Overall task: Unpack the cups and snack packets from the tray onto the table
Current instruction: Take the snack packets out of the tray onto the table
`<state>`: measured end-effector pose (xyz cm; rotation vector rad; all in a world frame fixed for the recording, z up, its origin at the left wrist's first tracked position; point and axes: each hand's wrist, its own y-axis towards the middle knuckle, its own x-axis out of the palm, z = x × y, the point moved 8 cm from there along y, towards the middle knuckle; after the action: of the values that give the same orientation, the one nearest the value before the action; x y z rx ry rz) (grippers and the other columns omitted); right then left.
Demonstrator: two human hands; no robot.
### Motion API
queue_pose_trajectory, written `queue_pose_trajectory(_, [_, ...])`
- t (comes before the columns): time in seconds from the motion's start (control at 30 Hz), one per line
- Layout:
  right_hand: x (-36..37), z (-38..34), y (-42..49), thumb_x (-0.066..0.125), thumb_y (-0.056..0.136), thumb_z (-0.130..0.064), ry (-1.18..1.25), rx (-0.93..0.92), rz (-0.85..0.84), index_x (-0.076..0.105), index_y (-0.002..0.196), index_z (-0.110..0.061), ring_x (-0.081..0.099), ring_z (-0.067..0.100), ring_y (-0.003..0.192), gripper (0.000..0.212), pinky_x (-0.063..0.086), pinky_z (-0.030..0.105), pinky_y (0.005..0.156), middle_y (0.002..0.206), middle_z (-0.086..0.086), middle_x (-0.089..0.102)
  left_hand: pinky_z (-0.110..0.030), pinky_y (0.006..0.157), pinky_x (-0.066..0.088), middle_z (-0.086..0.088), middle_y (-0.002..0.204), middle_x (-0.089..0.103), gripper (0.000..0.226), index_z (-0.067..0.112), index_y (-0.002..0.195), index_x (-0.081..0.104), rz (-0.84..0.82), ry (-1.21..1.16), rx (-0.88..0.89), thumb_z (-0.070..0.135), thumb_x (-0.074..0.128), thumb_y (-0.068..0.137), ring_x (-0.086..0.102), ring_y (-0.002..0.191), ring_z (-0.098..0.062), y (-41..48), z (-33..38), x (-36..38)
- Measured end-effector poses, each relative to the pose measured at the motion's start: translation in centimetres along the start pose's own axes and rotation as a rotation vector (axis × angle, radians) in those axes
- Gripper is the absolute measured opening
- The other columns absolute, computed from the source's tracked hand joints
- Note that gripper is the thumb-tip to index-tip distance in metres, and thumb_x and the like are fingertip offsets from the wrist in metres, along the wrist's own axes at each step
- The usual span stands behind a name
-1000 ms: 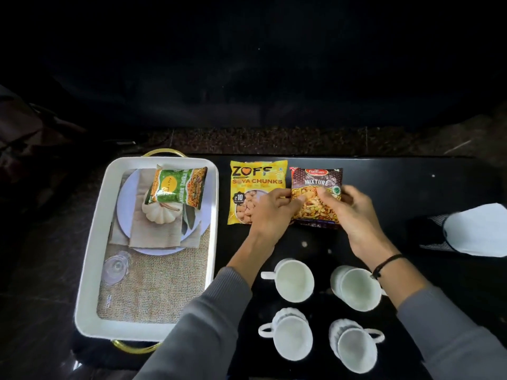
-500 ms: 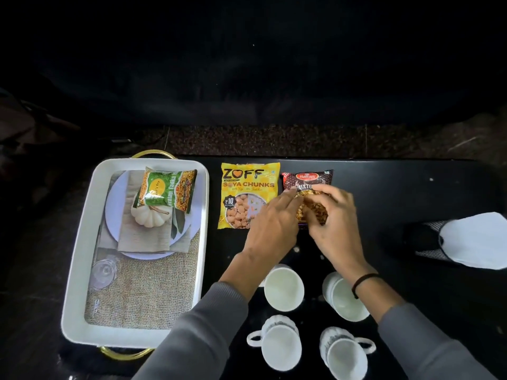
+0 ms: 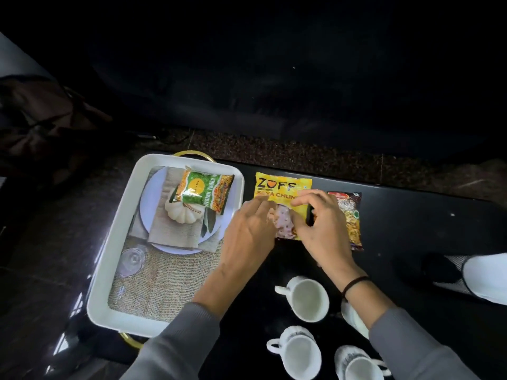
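Note:
A white tray (image 3: 115, 242) stands at the left of the black table and holds a green snack packet (image 3: 203, 193) at its far end. To the right of the tray a yellow soya chunks packet (image 3: 282, 185) lies on the table, and beside it a dark mixture packet (image 3: 349, 215). My left hand (image 3: 249, 231) and my right hand (image 3: 321, 226) both hold the yellow packet from its near side and cover its lower half. White cups (image 3: 307, 300) (image 3: 300, 352) (image 3: 356, 363) stand near me on the table. Another cup (image 3: 352, 316) is partly hidden under my right forearm.
The tray bottom shows a plate, a napkin, a small white pumpkin (image 3: 181, 212), burlap and a glass. A white and dark cloth object (image 3: 482, 278) lies at the right edge. The table's far edge runs just beyond the packets, with speckled floor behind it.
Both hands have left the dark mixture packet and moved left onto the yellow soya chunks packet. The mixture packet now lies uncovered on the table.

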<state>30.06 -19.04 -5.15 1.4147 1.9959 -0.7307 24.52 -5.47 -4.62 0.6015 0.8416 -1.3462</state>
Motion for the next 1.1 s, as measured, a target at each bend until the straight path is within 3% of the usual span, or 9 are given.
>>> queue_pose_trajectory(0.17, [6.3,-5.9,2.4,0.069,0.091,-0.014,0.04,-0.102,-0.135,0.068,0.104,-0.019,0.058,0.012,0.116,0.014,0.053,0.033,0.091,0.117,-0.007,0.063,-0.044,0.086,0.049,-0.016,0.121,0.063,0.031,0.002,0.124,0.063,0.1,-0.023,-0.287,0.004,0.062,0.093,0.058,0.11,-0.036,-1.4,-9.2,-4.7])
queue_pose_trajectory(0.3, [10.6,-9.0,4.3,0.065,0.096,-0.028,-0.034,-0.16,-0.207,0.058,0.126,-0.017,0.049,0.017,0.126,0.033,0.042,0.031,0.103,0.131,-0.002,0.057,-0.042,0.089,0.049,-0.013,0.122,0.062,0.036,0.006,0.127,0.058,0.178,-0.114,-0.523,0.015,0.066,0.094,0.06,0.107,-0.029,-2.5,-15.0,-6.9])
queue_pose_trajectory(0.4, [12.5,-9.5,5.4,0.059,0.099,-0.036,-0.055,-0.094,-0.253,0.057,0.131,-0.015,0.049,0.022,0.122,0.039,0.044,0.036,0.1,0.127,0.002,0.061,-0.033,0.077,0.055,-0.004,0.105,0.074,0.036,0.01,0.123,0.058,0.131,-0.454,-0.706,0.037,0.061,0.1,0.069,0.087,-0.016,-3.1,-18.0,-6.3])
queue_pose_trajectory(0.47, [13.4,-9.7,5.5,0.057,0.1,-0.039,-0.093,-0.07,-0.258,0.058,0.128,-0.015,0.049,0.025,0.118,0.037,0.046,0.039,0.096,0.12,0.005,0.065,-0.036,0.083,0.06,-0.01,0.103,0.076,0.039,0.009,0.117,0.064,0.112,-0.728,-0.739,0.043,0.063,0.099,0.075,0.088,-0.017,-3.0,-18.5,-5.2])
queue_pose_trajectory(0.6, [15.4,-9.4,4.7,0.058,0.099,-0.042,-0.114,-0.019,-0.363,0.057,0.126,-0.018,0.057,0.024,0.119,0.036,0.048,0.033,0.089,0.124,0.006,0.065,-0.042,0.091,0.059,-0.01,0.094,0.076,0.034,0.009,0.1,0.071,0.108,-1.011,-0.854,0.042,0.074,0.091,0.074,0.087,-0.024,-2.4,-19.2,-3.4])
queue_pose_trajectory(0.73, [15.8,-8.6,4.1,0.065,0.092,-0.046,0.029,0.107,-0.389,0.059,0.121,-0.026,0.065,0.012,0.107,0.036,0.043,0.019,0.073,0.116,-0.004,0.067,-0.033,0.082,0.061,-0.011,0.116,0.073,0.058,0.004,0.124,0.062,0.036,-1.108,-0.895,0.039,0.082,0.082,0.073,0.099,-0.018,-2.4,-19.6,-2.6])
queue_pose_trajectory(0.83, [15.4,-8.3,3.6,0.075,0.08,-0.047,0.25,0.205,-0.38,0.059,0.102,-0.033,0.067,0.002,0.088,0.031,0.048,0.018,0.068,0.101,-0.013,0.07,-0.024,0.068,0.061,-0.011,0.113,0.075,0.05,0.009,0.127,0.061,-0.07,-1.235,-0.868,0.029,0.08,0.086,0.077,0.084,-0.009,-2.8,-19.3,-2.4])
queue_pose_trajectory(0.97, [15.6,-7.2,2.3,0.084,0.075,-0.03,0.588,0.372,-0.436,0.055,0.108,-0.027,0.074,0.009,0.095,0.045,0.053,0.032,0.084,0.102,-0.007,0.079,-0.045,0.105,0.053,-0.017,0.126,0.072,0.053,0.006,0.137,0.055,-0.137,-1.352,-0.747,0.01,0.076,0.088,0.07,0.116,-0.029,-2.6,-18.3,-3.0])
queue_pose_trajectory(1.1, [13.8,-6.2,1.9,0.088,0.072,-0.001,0.795,0.413,-0.408,0.056,0.124,-0.013,0.072,0.02,0.108,0.063,0.056,0.033,0.091,0.113,0.005,0.077,-0.053,0.111,0.046,-0.017,0.129,0.07,0.066,0.006,0.137,0.052,-0.154,-1.307,-0.536,-0.001,0.08,0.078,0.065,0.122,-0.035,-1.5,-16.4,-4.2])
